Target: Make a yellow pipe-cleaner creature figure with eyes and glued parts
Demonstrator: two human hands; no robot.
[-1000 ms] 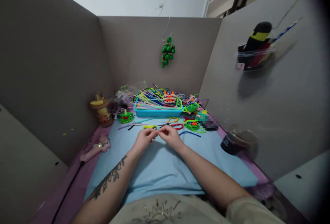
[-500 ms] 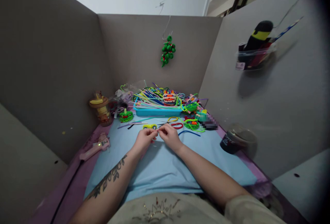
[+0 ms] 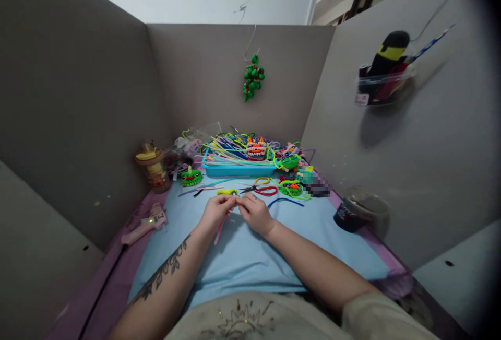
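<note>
My left hand (image 3: 215, 211) and my right hand (image 3: 254, 212) meet over the light blue mat (image 3: 242, 256), fingers pinched together on a pink pipe cleaner (image 3: 219, 229) whose free end hangs down and left from under my left hand. A yellow pipe-cleaner piece (image 3: 227, 191) lies just beyond my fingers. Red-handled scissors (image 3: 263, 189) rest a little farther back and to the right.
A blue tray (image 3: 238, 171) piled with coloured pipe cleaners stands at the back, with small pipe-cleaner figures around it. A pink glue gun (image 3: 145, 223) lies left, a yellow-lidded jar (image 3: 152, 167) behind it, a dark round tub (image 3: 354, 213) right. Grey partition walls enclose the desk.
My hands have stayed together and shifted slightly. A length of pink pipe cleaner now shows hanging below my left hand.
</note>
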